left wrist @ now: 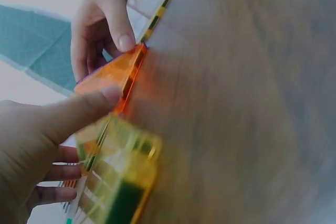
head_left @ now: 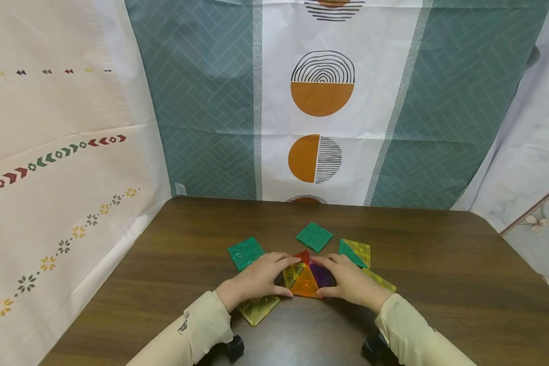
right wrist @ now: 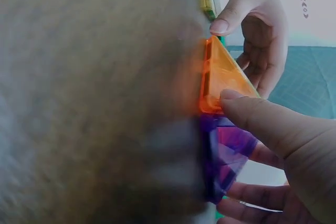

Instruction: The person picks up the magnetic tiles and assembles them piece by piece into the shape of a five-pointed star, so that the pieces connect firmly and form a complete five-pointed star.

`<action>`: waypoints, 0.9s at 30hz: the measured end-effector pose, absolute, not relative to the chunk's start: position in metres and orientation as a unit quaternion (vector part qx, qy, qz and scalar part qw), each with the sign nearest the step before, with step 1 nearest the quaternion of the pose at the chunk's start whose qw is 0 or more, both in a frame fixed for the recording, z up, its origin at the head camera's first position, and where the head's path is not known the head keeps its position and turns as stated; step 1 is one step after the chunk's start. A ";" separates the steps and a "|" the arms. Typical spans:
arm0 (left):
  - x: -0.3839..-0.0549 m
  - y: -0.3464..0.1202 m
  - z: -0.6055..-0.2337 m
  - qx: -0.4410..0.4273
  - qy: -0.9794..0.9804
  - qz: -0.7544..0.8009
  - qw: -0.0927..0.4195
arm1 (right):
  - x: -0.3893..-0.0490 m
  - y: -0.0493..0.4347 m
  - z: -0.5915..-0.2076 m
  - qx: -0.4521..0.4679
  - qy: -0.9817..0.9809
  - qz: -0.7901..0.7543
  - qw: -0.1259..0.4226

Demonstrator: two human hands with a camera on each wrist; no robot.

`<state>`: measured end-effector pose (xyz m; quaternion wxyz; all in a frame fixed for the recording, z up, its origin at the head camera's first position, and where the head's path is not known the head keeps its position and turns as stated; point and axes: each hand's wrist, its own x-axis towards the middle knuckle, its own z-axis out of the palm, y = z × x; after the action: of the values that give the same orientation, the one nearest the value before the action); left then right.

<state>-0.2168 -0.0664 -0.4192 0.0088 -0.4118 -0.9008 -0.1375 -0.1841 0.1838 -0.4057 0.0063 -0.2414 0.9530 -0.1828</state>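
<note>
Triangular magnetic tiles lie edge to edge on the table between the hands: an orange tile (head_left: 305,284) in front, a yellow tile (head_left: 291,275) at left, a purple tile (head_left: 321,276) at right and a red tile (head_left: 303,256) behind. My left hand (head_left: 262,276) grips the cluster's left side, its thumb at the orange tile's (left wrist: 109,72) near corner. From the right, my right hand (head_left: 350,282) grips it around the purple tile (right wrist: 224,153), thumb on the orange tile's (right wrist: 223,74) other corner. Fingers partly hide the outer edges.
Around the hands lie a green square tile (head_left: 245,252) at left, another green tile (head_left: 314,236) behind, a green triangle (head_left: 349,253) beside a yellow one (head_left: 361,250), a yellow tile (head_left: 380,278) by the right wrist and a yellow square (head_left: 257,309) under the left wrist.
</note>
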 end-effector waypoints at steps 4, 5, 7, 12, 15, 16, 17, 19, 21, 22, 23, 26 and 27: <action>-0.220 -0.069 -0.414 -0.404 -0.903 -0.145 0.000 | -0.184 0.185 -0.397 -0.244 0.954 -0.174 0.014; -0.221 -0.070 -0.412 -0.402 -0.903 -0.149 0.000 | -0.185 0.185 -0.394 -0.243 0.955 -0.172 0.016; -0.224 -0.071 -0.407 -0.398 -0.904 -0.158 0.003 | -0.185 0.186 -0.386 -0.235 0.956 -0.172 0.025; -0.233 -0.071 -0.393 -0.384 -0.906 -0.177 0.011 | -0.190 0.191 -0.370 -0.226 0.959 -0.166 0.038; -0.240 -0.069 -0.386 -0.377 -0.908 -0.179 0.021 | -0.196 0.193 -0.363 -0.231 0.959 -0.163 0.034; -0.242 -0.067 -0.384 -0.375 -0.909 -0.182 0.023 | -0.198 0.193 -0.361 -0.233 0.958 -0.164 0.032; -0.244 -0.066 -0.382 -0.372 -0.910 -0.183 0.025 | -0.201 0.194 -0.359 -0.234 0.958 -0.166 0.032; -0.249 -0.063 -0.380 -0.367 -0.911 -0.186 0.027 | -0.205 0.195 -0.356 -0.235 0.956 -0.173 0.031; -0.253 -0.060 -0.378 -0.362 -0.913 -0.189 0.026 | -0.210 0.196 -0.354 -0.238 0.954 -0.181 0.031; -0.256 -0.058 -0.378 -0.360 -0.913 -0.191 0.024 | -0.213 0.197 -0.353 -0.240 0.953 -0.184 0.031; -0.258 -0.057 -0.378 -0.358 -0.913 -0.193 0.023 | -0.216 0.197 -0.352 -0.238 0.952 -0.188 0.032; -0.266 -0.052 -0.379 -0.351 -0.914 -0.203 0.015 | -0.223 0.197 -0.349 -0.240 0.950 -0.198 0.034; -0.269 -0.051 -0.380 -0.347 -0.915 -0.205 0.013 | -0.226 0.197 -0.348 -0.243 0.949 -0.197 0.032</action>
<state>-0.2687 -0.0510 -0.3801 0.0133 -0.3473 -0.9149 -0.2051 -0.2260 0.1975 -0.3484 0.0319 -0.2430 0.9493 -0.1968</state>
